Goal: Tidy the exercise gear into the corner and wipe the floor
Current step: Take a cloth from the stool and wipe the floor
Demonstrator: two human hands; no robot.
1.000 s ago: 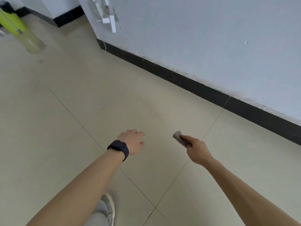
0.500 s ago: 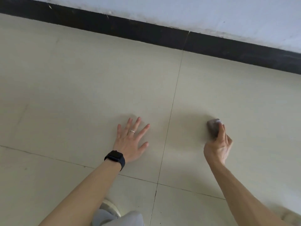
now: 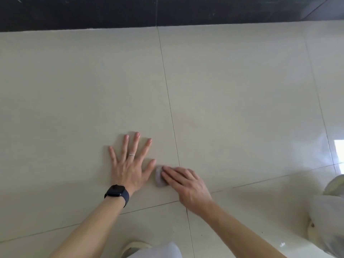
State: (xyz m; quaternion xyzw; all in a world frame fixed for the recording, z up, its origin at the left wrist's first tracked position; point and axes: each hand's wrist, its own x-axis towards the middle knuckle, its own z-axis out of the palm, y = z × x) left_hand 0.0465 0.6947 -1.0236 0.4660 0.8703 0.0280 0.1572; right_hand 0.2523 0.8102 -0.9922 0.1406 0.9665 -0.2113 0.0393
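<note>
- Cloth [image 3: 158, 177], small, grey and bunched, lies on the beige tile floor [image 3: 242, 99] under the fingertips [image 3: 164, 169] of the right hand [image 3: 188, 185], just beside the left thumb.
- That hand's fingers lie straight and close together, pressing down on the cloth.
- The left hand [image 3: 130, 168] rests flat on the tile with fingers spread wide, a ring [image 3: 132, 154] on one finger and a dark smartwatch [image 3: 116, 191] at the wrist.
- Black skirting [image 3: 93, 13] runs along the far edge of the floor.
</note>
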